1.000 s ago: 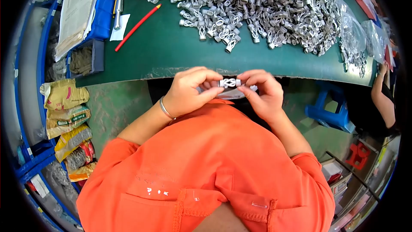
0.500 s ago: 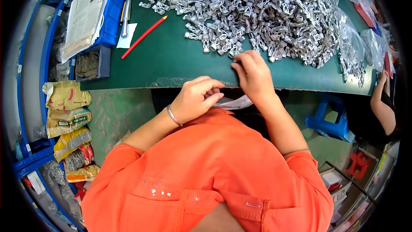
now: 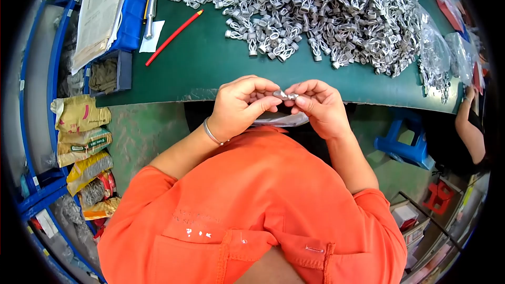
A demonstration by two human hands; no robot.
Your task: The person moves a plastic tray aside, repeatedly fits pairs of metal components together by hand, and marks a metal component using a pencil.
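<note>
A small silvery metal piece (image 3: 285,95) with a looped shape is pinched between my two hands, just over the table's near edge. My left hand (image 3: 244,101) is closed on its left end with thumb and forefinger. My right hand (image 3: 320,106) grips its right end the same way. The fingertips hide part of it. Beyond my hands, a large heap of similar ribbed, looped metal pieces (image 3: 336,18) covers the back of the green table (image 3: 194,73).
A red pencil (image 3: 173,38) lies at left by a blue bin (image 3: 131,21) with papers (image 3: 100,13). A grey box (image 3: 123,76) holds cloth. Plastic bags (image 3: 434,47) lie at right, near another person's arm (image 3: 465,131). A blue stool (image 3: 405,142) stands below.
My right hand has come back from the edge of the heap towards my left hand. A metal piece now shows between them. My left hand has risen slightly.
</note>
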